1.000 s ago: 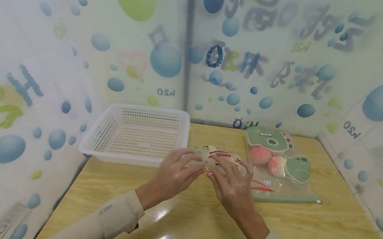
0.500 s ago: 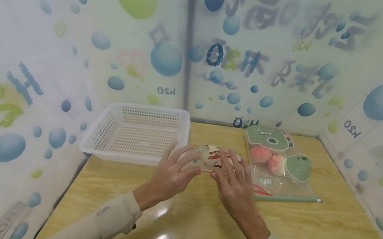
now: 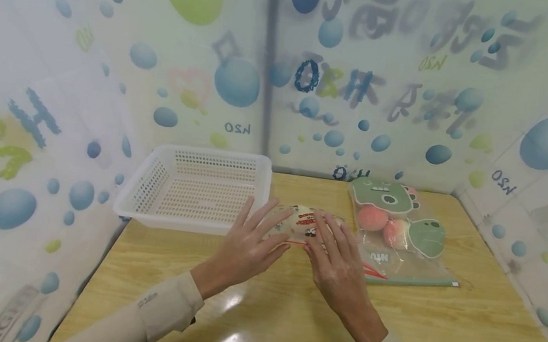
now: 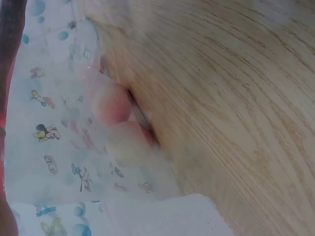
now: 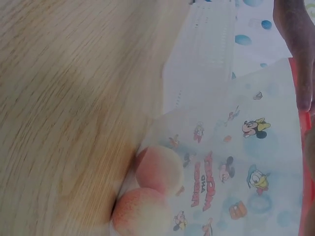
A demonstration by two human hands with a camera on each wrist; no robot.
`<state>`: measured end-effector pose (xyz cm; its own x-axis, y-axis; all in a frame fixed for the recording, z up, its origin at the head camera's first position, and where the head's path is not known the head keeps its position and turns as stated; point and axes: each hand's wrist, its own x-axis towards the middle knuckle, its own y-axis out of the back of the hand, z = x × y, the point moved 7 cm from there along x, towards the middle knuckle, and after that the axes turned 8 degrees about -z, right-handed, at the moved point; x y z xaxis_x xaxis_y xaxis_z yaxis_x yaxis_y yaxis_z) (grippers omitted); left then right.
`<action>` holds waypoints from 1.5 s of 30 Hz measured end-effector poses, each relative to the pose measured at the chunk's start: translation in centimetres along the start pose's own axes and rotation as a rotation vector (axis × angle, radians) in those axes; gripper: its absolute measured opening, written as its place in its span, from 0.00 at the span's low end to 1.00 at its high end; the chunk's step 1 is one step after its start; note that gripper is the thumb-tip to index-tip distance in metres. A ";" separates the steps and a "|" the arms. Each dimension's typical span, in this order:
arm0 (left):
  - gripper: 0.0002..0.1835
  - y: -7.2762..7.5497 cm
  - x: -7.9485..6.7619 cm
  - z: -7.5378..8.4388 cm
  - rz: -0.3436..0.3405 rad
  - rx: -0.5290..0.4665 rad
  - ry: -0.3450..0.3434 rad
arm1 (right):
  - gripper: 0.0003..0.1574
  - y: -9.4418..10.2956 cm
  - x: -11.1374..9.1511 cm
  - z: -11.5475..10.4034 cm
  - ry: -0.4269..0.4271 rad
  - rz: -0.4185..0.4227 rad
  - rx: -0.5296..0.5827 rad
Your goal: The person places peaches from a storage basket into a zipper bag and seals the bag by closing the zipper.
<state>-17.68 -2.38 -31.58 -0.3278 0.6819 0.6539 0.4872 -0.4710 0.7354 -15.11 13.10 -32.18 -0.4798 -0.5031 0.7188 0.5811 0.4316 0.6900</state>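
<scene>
A clear zip bag (image 3: 301, 225) with cartoon prints and a red top edge (image 3: 298, 243) stands between my hands, the red edge towards me. Two peaches (image 5: 160, 169) show through its film, low in the bag in both wrist views. My left hand (image 3: 247, 247) pinches the left part of the red edge between thumb and forefinger, its other fingers spread. The right hand (image 3: 339, 266) pinches that edge further right, thumb on the near side and fingers reaching over the printed film. Part of the bag is hidden behind the fingers.
A white perforated plastic basket (image 3: 176, 224) sits at the back left, close to my left fingers. To the right lies another clear bag (image 3: 405, 266) with green cartoon shapes, peaches (image 3: 372, 217) inside and a green zip edge. Patterned curtains surround the wooden table (image 3: 266, 317).
The hands have drawn slightly apart along the red edge, baring a straight stretch of it. My left fingers have spread and lifted; the right fingers have straightened over the print.
</scene>
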 end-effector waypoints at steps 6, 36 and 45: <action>0.06 -0.3 -0.1 -0.2 -0.046 -0.023 0.033 | 0.24 -0.1 0.0 0.2 0.010 0.005 -0.018; 0.05 -0.4 0.4 0.2 -0.021 -0.014 0.027 | 0.23 0.9 -1.1 1.0 0.005 0.056 0.008; 0.10 -0.4 -0.4 0.4 0.003 -0.020 0.014 | 0.23 1.3 -2.2 1.8 -0.012 0.064 -0.033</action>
<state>-17.47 -2.21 -32.20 -0.3381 0.6725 0.6584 0.4719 -0.4841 0.7368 -14.50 16.09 -32.71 -0.4484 -0.4660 0.7628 0.6325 0.4375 0.6391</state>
